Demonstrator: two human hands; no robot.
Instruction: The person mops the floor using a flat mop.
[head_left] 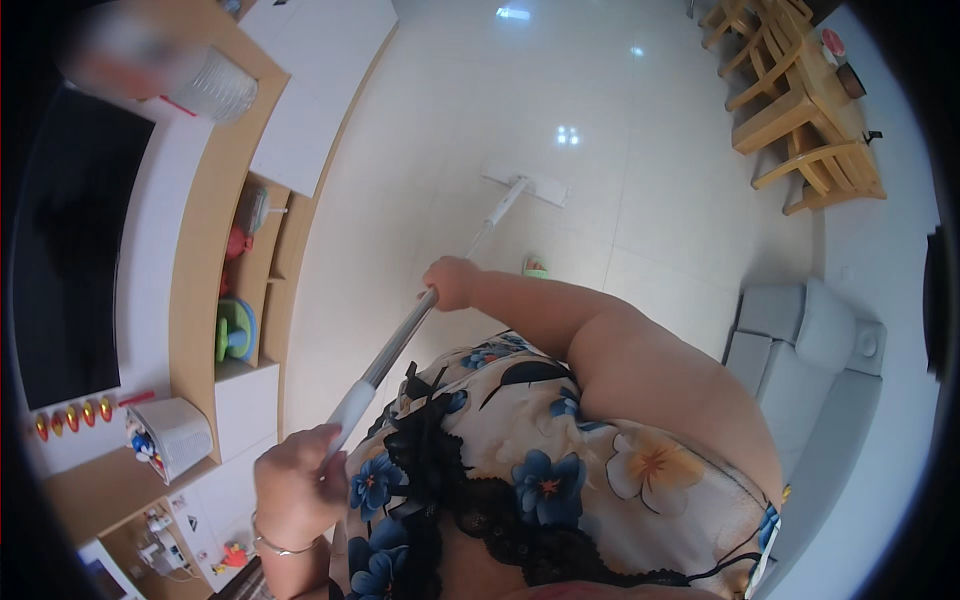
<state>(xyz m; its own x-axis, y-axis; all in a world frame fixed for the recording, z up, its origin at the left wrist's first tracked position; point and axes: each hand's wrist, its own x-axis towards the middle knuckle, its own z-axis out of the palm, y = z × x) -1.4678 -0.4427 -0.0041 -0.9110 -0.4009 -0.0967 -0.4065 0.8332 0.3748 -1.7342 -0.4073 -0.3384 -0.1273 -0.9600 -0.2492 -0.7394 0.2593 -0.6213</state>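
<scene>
Across the glossy floor (680, 210), your flat mop (412, 322) looks light and stiff; your left hand (298, 482) wraps its grip (352, 408), your right hand (452, 284) its shaft (390, 355): sound holds.

There are two hands, one left hand (300, 475) and one right hand (450, 283), and one mop (400, 335). One bracelet (285, 548) and five red-and-gold ornaments (73, 418) show at lower left, with one white tub (188, 440). One television (75, 250) fills the left edge. One green slipper (536, 269) shows near the centre, one grey sofa (785, 390) at lower right. Wooden chairs (815, 165), upper right, overlap: at least three.
</scene>
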